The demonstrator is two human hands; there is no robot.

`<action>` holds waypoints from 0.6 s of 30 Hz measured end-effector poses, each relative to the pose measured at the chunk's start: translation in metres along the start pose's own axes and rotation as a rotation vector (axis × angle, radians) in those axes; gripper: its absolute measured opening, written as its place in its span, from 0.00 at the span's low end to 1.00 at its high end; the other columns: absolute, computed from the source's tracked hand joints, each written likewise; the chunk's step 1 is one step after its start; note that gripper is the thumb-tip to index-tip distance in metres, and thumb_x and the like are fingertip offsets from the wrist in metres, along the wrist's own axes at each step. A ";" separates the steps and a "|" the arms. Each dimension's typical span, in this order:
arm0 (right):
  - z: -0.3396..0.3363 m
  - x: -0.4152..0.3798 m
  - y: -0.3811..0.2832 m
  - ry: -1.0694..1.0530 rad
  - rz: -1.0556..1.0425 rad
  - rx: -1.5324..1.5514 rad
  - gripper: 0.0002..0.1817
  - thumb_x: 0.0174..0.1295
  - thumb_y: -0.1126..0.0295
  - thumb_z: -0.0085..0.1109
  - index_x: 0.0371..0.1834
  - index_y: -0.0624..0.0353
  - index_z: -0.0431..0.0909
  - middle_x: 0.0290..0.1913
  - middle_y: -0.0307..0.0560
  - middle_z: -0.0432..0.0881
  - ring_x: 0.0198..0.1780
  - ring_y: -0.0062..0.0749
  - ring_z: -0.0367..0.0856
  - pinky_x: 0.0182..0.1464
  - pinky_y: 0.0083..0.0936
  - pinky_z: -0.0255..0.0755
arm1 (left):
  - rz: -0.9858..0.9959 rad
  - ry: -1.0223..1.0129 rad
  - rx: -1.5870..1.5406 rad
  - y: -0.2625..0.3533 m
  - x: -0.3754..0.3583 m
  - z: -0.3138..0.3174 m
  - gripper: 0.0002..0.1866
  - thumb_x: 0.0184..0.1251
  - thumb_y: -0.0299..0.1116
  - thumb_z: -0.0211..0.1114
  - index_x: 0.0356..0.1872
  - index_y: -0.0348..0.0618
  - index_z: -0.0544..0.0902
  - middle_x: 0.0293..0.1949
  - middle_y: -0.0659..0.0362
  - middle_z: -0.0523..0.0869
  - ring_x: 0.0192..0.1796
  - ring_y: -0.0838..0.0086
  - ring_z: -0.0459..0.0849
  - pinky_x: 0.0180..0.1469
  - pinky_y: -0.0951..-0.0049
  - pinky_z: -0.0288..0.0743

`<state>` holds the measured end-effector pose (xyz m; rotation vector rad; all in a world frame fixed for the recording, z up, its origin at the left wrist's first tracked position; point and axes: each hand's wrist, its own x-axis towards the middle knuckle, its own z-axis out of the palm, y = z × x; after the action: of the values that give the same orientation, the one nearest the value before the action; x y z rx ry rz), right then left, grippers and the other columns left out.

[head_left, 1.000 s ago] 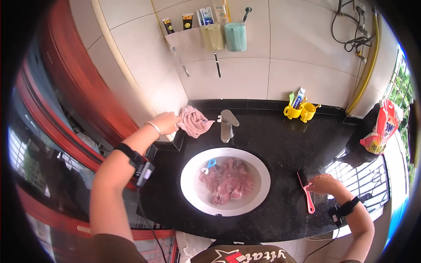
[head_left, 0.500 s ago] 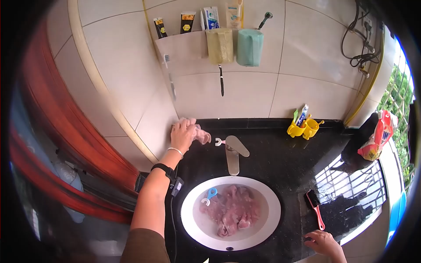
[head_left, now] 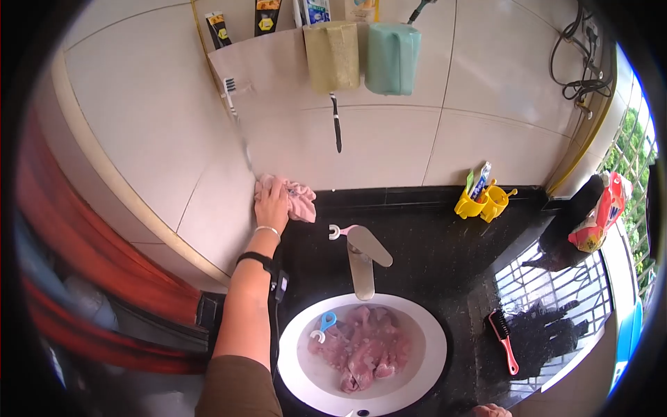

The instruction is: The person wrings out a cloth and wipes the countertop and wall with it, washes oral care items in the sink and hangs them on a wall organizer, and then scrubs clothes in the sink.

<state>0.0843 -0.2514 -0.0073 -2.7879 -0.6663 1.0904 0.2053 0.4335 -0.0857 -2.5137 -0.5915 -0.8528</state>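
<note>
My left hand [head_left: 272,206] is closed on a pink cloth [head_left: 300,201] at the back left corner of the black counter, by the tiled wall. Only the top of my right hand [head_left: 492,411] shows at the bottom edge, its fingers mostly out of frame. In the white sink [head_left: 290,365] a wet pink cloth [head_left: 365,351] lies in cloudy water. A blue U-shaped toothbrush [head_left: 327,322] is at the sink's left side. Behind the faucet [head_left: 361,267] lies a pink U-shaped toothbrush [head_left: 342,232].
A red-handled brush [head_left: 504,342] lies on the counter [head_left: 445,243] at right. Yellow cups [head_left: 481,202] stand against the back wall, and a red and white bag [head_left: 602,217] is by the window. Two wall-mounted cups, beige [head_left: 332,59] and teal [head_left: 392,59], hang above.
The view has shifted closer to the wall. My left hand still has the pink cloth, which is now bunched against the wall corner. My right hand has dropped mostly out of view.
</note>
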 end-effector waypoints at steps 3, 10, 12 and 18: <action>0.002 0.002 0.008 0.126 -0.102 0.045 0.17 0.57 0.65 0.55 0.49 0.58 0.75 0.47 0.56 0.78 0.48 0.52 0.77 0.48 0.40 0.72 | 0.122 -0.162 0.074 -0.015 0.014 -0.024 0.13 0.56 0.31 0.59 0.43 0.45 0.81 0.47 0.63 0.75 0.53 0.64 0.73 0.48 0.62 0.72; -0.003 0.007 0.004 0.066 -0.102 0.012 0.20 0.52 0.65 0.63 0.49 0.57 0.77 0.50 0.51 0.79 0.49 0.47 0.78 0.50 0.38 0.73 | 0.249 -0.474 0.254 -0.014 -0.020 -0.124 0.12 0.58 0.35 0.59 0.43 0.51 0.83 0.50 0.57 0.75 0.53 0.58 0.72 0.48 0.62 0.73; 0.003 0.015 0.011 0.114 -0.164 0.006 0.21 0.51 0.65 0.64 0.49 0.57 0.77 0.49 0.52 0.79 0.49 0.47 0.79 0.51 0.38 0.73 | 0.236 -0.570 0.106 -0.001 -0.046 -0.181 0.14 0.55 0.35 0.63 0.43 0.46 0.82 0.51 0.55 0.75 0.54 0.56 0.71 0.47 0.61 0.75; -0.010 0.023 0.016 0.181 -0.262 -0.052 0.21 0.51 0.62 0.66 0.49 0.54 0.77 0.49 0.46 0.78 0.46 0.42 0.79 0.51 0.34 0.72 | 0.319 -0.975 -0.242 0.037 -0.126 -0.233 0.14 0.49 0.35 0.62 0.35 0.38 0.85 0.43 0.44 0.82 0.64 0.48 0.66 0.60 0.57 0.67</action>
<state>0.1115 -0.2551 -0.0175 -2.6972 -1.0137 0.7726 0.0249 0.2524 -0.0072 -3.0333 -0.3350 0.5041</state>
